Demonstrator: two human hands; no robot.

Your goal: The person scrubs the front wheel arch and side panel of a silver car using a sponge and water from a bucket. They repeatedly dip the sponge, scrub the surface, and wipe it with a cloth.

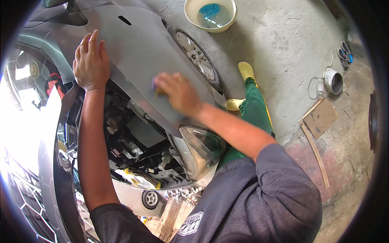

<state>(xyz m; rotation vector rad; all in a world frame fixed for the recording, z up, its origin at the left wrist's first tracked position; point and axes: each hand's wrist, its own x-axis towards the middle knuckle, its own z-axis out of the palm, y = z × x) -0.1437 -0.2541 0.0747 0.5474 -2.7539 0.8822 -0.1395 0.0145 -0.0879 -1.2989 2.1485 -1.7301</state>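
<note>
A grey, dull-surfaced front fender of a car stretches before me. My left hand lies palm down near the fender's upper edge, close to the windscreen corner, fingers slightly spread and holding nothing. Lower on the same panel, my right hand presses a small purple and yellowish pad against the surface. Motion blur and my fingers hide most of that pad, so its exact kind is unclear. Beneath my left forearm the engine bay is exposed under the raised hood. The headlight sits below my right forearm.
On the concrete floor stands a bucket of water with a blue cloth in it. The front wheel is beside my feet. To the right lie a wooden board, a wood strip and a round metal container.
</note>
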